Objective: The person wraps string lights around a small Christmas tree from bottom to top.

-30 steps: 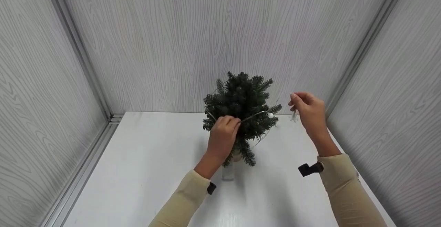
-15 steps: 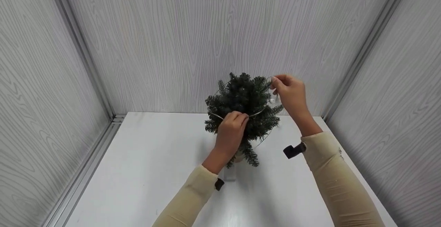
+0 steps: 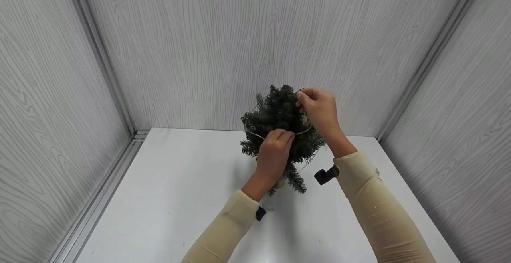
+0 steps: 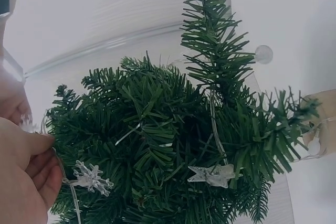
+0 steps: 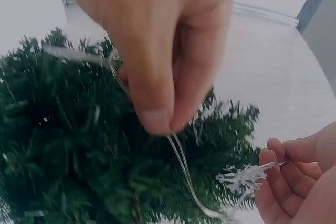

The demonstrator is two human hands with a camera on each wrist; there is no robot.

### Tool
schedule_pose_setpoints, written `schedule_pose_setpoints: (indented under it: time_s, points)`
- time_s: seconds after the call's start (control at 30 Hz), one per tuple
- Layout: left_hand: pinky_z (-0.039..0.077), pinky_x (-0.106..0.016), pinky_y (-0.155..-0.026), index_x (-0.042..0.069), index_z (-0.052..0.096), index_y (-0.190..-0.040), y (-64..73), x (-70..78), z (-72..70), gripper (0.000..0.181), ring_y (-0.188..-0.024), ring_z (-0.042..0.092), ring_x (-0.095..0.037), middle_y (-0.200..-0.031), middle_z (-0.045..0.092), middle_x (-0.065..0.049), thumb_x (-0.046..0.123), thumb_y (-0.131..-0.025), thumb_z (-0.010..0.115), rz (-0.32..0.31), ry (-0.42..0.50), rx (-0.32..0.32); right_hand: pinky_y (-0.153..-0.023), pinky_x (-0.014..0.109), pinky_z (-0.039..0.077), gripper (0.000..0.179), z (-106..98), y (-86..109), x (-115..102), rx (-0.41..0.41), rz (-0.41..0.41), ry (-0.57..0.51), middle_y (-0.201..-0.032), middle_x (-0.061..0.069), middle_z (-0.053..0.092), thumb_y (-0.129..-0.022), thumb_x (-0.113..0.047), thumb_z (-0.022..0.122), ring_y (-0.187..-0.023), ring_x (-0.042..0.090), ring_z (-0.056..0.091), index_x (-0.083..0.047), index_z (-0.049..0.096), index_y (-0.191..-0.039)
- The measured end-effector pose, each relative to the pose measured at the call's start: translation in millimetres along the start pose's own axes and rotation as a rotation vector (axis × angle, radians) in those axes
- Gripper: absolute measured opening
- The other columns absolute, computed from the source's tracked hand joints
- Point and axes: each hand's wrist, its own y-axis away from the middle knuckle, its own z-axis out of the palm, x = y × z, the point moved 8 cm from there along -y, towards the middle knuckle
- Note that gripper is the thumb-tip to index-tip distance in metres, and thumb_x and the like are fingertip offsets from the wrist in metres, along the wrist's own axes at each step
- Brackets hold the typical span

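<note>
A small artificial Christmas tree [image 3: 275,105] stands near the back of the table. Fairy lights on a thin clear wire [image 3: 254,135] pass across its front. My left hand [image 3: 274,153] pinches this wire at the front of the tree, beside a snowflake light [image 5: 242,178]. At the tree's upper right, my right hand [image 3: 319,109] holds another stretch of the string between thumb and fingers; its doubled wire [image 5: 184,169] hangs below the fingertips in the right wrist view. A star light [image 4: 211,175] and a round bulb [image 4: 264,54] show among the branches in the left wrist view.
The white table [image 3: 191,175] is enclosed by wood-grain panels [image 3: 191,55] at the back and both sides. Under the tree's front, a clear block-like object [image 3: 268,204] is partly hidden by the left arm. A loose stretch of wire hangs at the tree's lower right.
My right hand has moved left, from beside the tree to its upper right branches, bringing the wire along. The left hand keeps its pinch on the string at the front.
</note>
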Motion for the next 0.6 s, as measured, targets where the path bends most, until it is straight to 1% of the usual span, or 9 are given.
schedule_pose_setpoints:
  time_s: [0.23,0.37,0.47,0.6]
  points:
    - [0.052,-0.018,-0.072,0.008,0.073,-0.091,3.4,2.9,0.1,0.012,-0.081,0.061,-0.013,-0.088,0.063,-0.002,0.015,-0.093,0.064,-0.010,-0.001,0.006,-0.063,0.027,0.052,0.028,10,15.5,2,0.011,-0.032,-0.053,-0.085,0.009,0.068,-0.094,-0.027,0.062,-0.072,0.020,0.064,-0.002,0.069,-0.106]
    - [0.052,-0.019,-0.071,0.008,0.073,-0.090,5.3,4.7,-0.3,0.012,-0.081,0.060,-0.014,-0.088,0.063,-0.002,0.015,-0.093,0.063,-0.005,0.000,0.015,-0.066,0.028,0.053,0.025,14,26.0,6,0.027,-0.030,-0.074,-0.087,0.008,0.068,-0.094,-0.026,0.063,-0.075,0.019,0.065,-0.005,0.068,-0.105]
    - [0.052,-0.020,-0.070,0.007,0.073,-0.090,6.9,6.6,-1.7,0.012,-0.081,0.060,-0.015,-0.089,0.063,-0.002,0.014,-0.093,0.063,0.001,-0.008,0.023,-0.069,0.028,0.054,0.023,17,33.3,10,0.037,-0.037,-0.067,-0.090,0.007,0.069,-0.094,-0.025,0.063,-0.079,0.016,0.066,-0.006,0.069,-0.104]
    - [0.053,-0.021,-0.068,0.008,0.073,-0.091,9.8,7.8,-3.4,0.013,-0.079,0.060,-0.015,-0.088,0.063,-0.003,0.015,-0.094,0.063,0.004,-0.025,0.029,-0.070,0.029,0.053,0.020,17,41.8,13,0.062,-0.067,-0.044,-0.091,0.005,0.067,-0.093,-0.023,0.065,-0.080,0.014,0.064,-0.007,0.070,-0.103]
